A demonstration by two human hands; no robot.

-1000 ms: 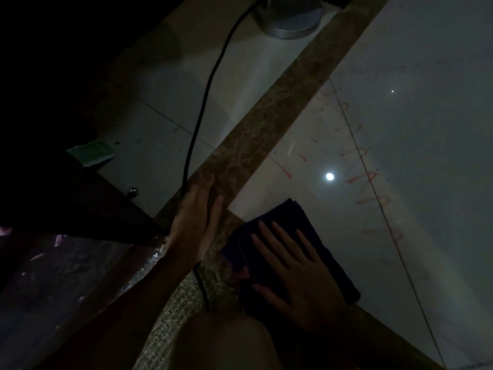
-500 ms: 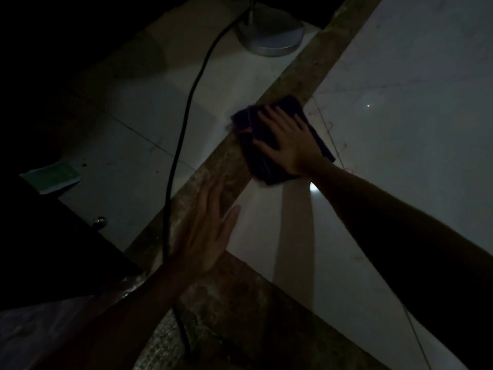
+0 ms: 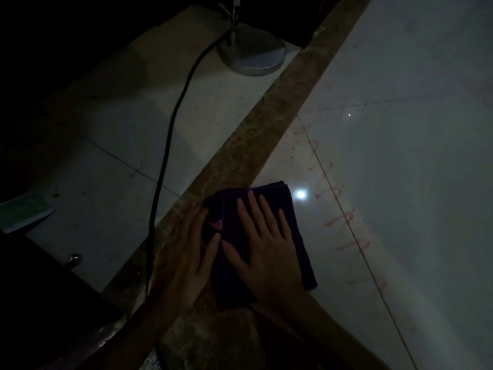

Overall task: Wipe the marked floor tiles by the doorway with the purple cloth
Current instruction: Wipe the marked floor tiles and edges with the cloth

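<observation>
On purple cloth point(image 3: 293, 231), right hand point(image 3: 266, 249) flat.

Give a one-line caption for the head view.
Right hand presses purple cloth flat beside brown threshold strip; left hand rests there, red marks unwiped.

Dim home interior: glossy floor tiles point(image 3: 400, 182), stone doorway threshold point(image 3: 266, 129), lamp base point(image 3: 253, 57) with cord point(image 3: 170, 134).

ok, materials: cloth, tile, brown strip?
Cloth: soft folded fabric, matte, maybe microfibre. Tile: glazed ceramic or polished stone, since it mirrors a light spot. Strip: mottled brown, likely marble or granite, duller sheen.
</observation>
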